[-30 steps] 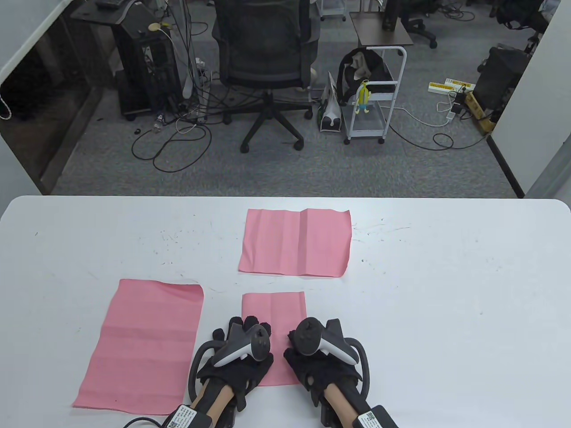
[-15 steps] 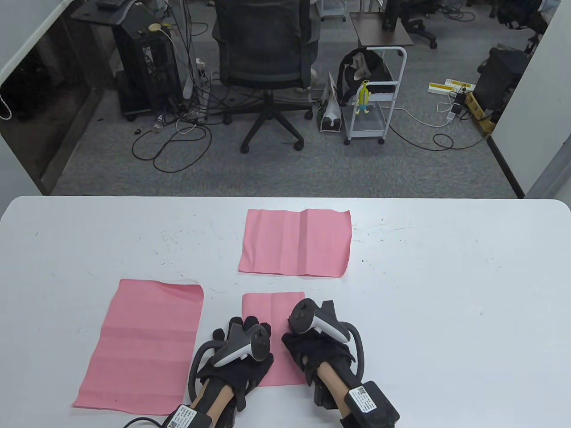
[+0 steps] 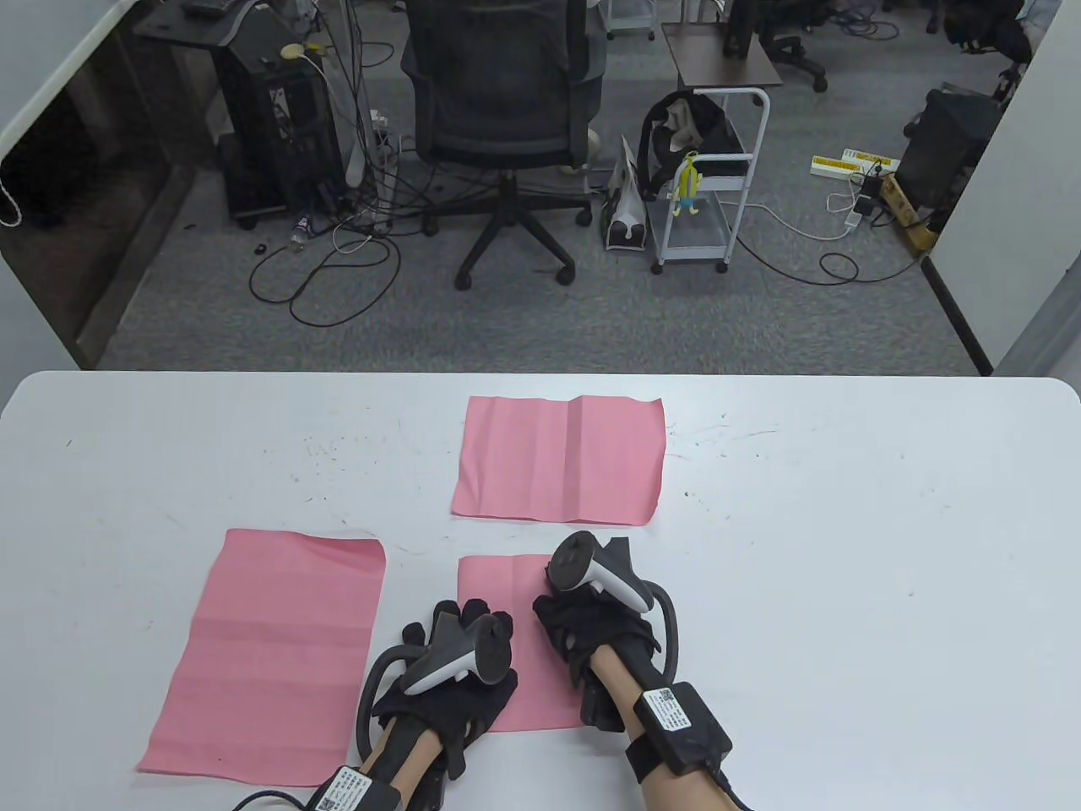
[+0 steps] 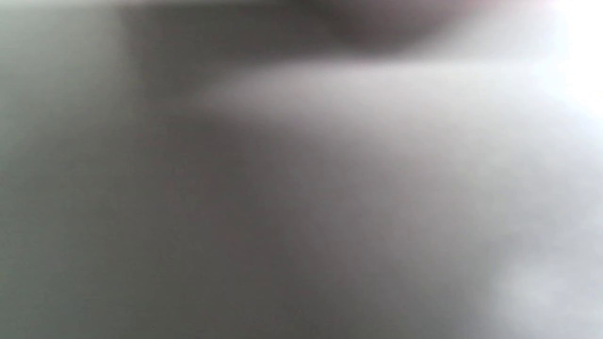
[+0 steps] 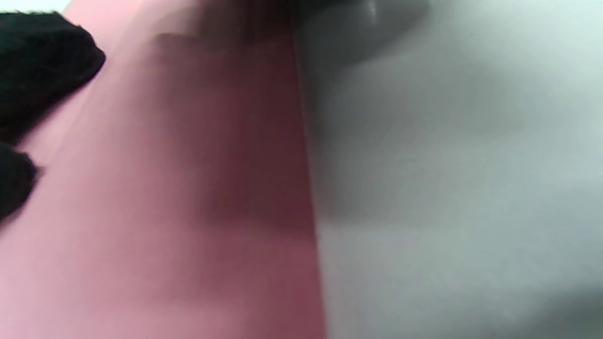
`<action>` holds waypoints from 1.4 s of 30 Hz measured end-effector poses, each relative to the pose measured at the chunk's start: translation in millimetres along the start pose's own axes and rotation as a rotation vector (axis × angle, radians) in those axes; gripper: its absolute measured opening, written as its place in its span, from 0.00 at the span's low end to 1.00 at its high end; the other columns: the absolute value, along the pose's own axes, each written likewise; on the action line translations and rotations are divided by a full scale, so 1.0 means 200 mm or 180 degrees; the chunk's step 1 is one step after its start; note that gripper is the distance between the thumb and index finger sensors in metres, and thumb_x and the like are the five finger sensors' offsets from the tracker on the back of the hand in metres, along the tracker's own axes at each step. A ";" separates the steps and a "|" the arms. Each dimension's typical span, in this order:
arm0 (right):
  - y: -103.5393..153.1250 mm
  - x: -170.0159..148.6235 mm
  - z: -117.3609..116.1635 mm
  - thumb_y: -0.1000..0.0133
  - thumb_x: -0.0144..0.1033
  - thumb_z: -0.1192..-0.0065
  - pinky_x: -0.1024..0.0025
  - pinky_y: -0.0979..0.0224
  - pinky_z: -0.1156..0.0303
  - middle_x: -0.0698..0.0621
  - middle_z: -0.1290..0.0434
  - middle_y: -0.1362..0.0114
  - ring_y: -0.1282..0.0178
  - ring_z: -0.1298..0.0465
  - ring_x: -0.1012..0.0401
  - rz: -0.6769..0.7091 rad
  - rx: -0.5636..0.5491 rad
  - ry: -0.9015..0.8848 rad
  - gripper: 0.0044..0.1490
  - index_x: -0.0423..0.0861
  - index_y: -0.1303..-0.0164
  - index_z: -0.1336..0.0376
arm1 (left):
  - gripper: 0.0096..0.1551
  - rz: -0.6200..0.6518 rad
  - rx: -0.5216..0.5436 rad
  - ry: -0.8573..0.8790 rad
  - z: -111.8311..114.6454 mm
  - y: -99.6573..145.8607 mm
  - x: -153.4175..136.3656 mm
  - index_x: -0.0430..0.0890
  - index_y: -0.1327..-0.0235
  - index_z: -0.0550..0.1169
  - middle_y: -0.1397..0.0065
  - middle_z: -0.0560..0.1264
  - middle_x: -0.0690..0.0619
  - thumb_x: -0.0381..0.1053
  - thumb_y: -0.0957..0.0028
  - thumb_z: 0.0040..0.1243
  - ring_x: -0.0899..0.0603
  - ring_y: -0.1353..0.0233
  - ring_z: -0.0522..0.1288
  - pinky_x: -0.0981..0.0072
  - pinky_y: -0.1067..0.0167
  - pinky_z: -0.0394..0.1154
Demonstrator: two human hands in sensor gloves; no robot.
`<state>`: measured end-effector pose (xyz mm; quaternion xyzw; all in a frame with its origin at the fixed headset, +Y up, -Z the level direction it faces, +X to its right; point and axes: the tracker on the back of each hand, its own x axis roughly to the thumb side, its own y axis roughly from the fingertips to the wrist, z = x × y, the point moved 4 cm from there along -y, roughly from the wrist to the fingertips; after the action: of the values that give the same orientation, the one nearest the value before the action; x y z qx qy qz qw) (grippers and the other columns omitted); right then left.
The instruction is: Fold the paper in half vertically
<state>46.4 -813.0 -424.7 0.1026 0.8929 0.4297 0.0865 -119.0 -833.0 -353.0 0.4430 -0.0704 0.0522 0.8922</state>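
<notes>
Left hand (image 3: 452, 667) flat, fingers spread, pressing folded pink paper (image 3: 500, 591) on desk (image 3: 844, 549); right hand (image 3: 591, 629) on its right edge, grip unclear.

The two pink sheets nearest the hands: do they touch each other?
Apart. In the table view a strip of bare white table separates the big left sheet from the small folded sheet under the hands.

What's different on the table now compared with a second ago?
The right hand slid away from the person along the right side of the small folded pink paper, its forearm swinging in toward the middle. The left hand stayed resting on that paper's left part. The paper itself, the large pink sheet on the left and the far pink sheet did not move.
</notes>
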 end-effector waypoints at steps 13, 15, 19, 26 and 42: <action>0.13 -0.04 0.03 0.43 0.56 0.52 0.44 0.17 0.57 0.51 0.58 0.14 0.14 0.59 0.50 0.0441 -0.0119 -0.0125 0.42 0.54 0.20 0.56 | 0.45 -0.0004 -0.0011 0.0000 0.00 0.00 0.00 0.62 0.20 0.29 0.14 0.24 0.57 0.72 0.45 0.25 0.37 0.15 0.24 0.31 0.21 0.31; 0.20 -0.03 0.05 0.43 0.56 0.52 0.44 0.18 0.52 0.49 0.53 0.14 0.14 0.53 0.48 0.0495 -0.0222 0.0028 0.41 0.53 0.21 0.52 | 0.45 -0.0003 -0.0011 0.0002 0.00 0.00 0.00 0.63 0.20 0.29 0.14 0.23 0.57 0.72 0.45 0.25 0.37 0.15 0.24 0.31 0.21 0.31; 0.30 0.00 0.04 0.44 0.56 0.52 0.44 0.19 0.46 0.48 0.46 0.15 0.16 0.45 0.47 0.0602 -0.0282 0.0156 0.40 0.52 0.22 0.47 | 0.45 -0.0003 -0.0011 0.0003 0.00 0.00 0.00 0.62 0.20 0.29 0.14 0.24 0.57 0.72 0.45 0.25 0.37 0.15 0.24 0.31 0.21 0.31; 0.29 0.02 -0.11 0.44 0.56 0.51 0.45 0.19 0.44 0.49 0.43 0.17 0.18 0.43 0.48 0.0582 -0.0016 0.0442 0.38 0.52 0.24 0.44 | 0.45 -0.0003 -0.0010 0.0002 0.00 0.00 0.00 0.62 0.20 0.29 0.14 0.24 0.57 0.72 0.45 0.25 0.37 0.15 0.24 0.31 0.21 0.31; 0.33 -0.01 -0.12 0.44 0.55 0.50 0.47 0.20 0.43 0.52 0.41 0.19 0.19 0.42 0.52 0.0639 -0.0029 0.0364 0.35 0.53 0.26 0.41 | 0.45 -0.0001 -0.0009 0.0009 0.00 0.00 0.00 0.62 0.20 0.29 0.14 0.23 0.57 0.72 0.45 0.25 0.37 0.15 0.24 0.31 0.21 0.31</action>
<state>49.0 -791.0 -358.0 0.1665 0.8797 0.4454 -0.0076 -118.7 -832.5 -352.8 0.4416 -0.0692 0.0525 0.8930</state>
